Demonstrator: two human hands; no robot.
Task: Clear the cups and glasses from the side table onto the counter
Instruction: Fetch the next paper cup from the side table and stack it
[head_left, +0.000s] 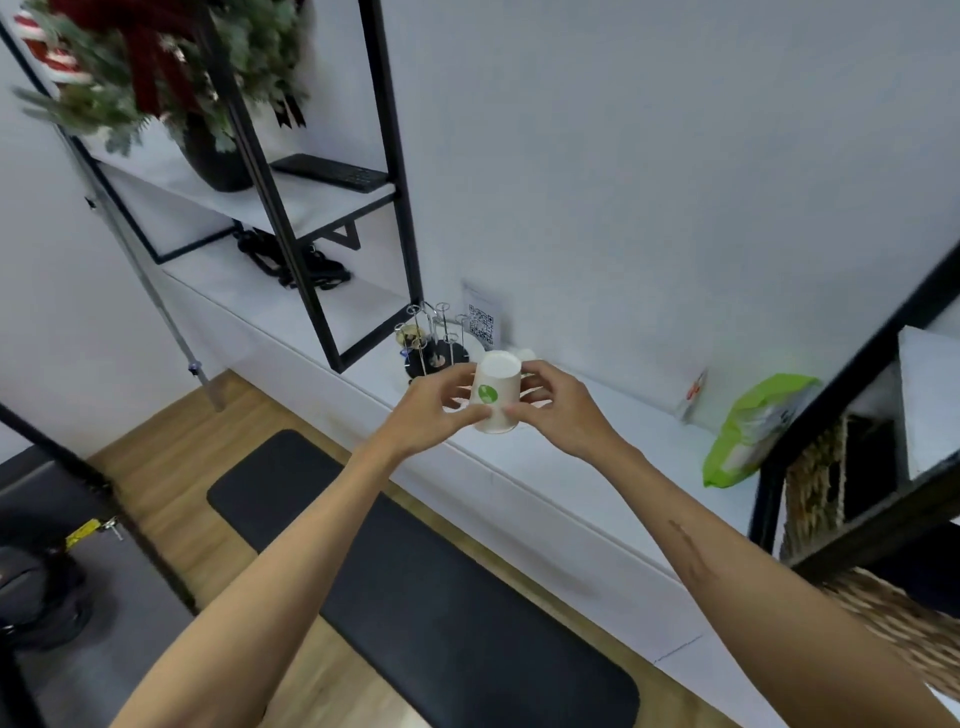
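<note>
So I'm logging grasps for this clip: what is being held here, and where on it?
A white paper cup, upside down, held by both hands: the left hand and the right hand each grip its side wall near the rim.

No legible words; only a QR code sign (481, 323) and the paper cup's (496, 395) green logo.

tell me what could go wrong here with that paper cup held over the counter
The paper cup is pinched only at the fingertips of the left hand and right hand, so it might slip or crush. It appears bottom-up, so any leftover liquid could spill onto the counter. Setting it down carelessly could knock the wire rack close behind.
</note>
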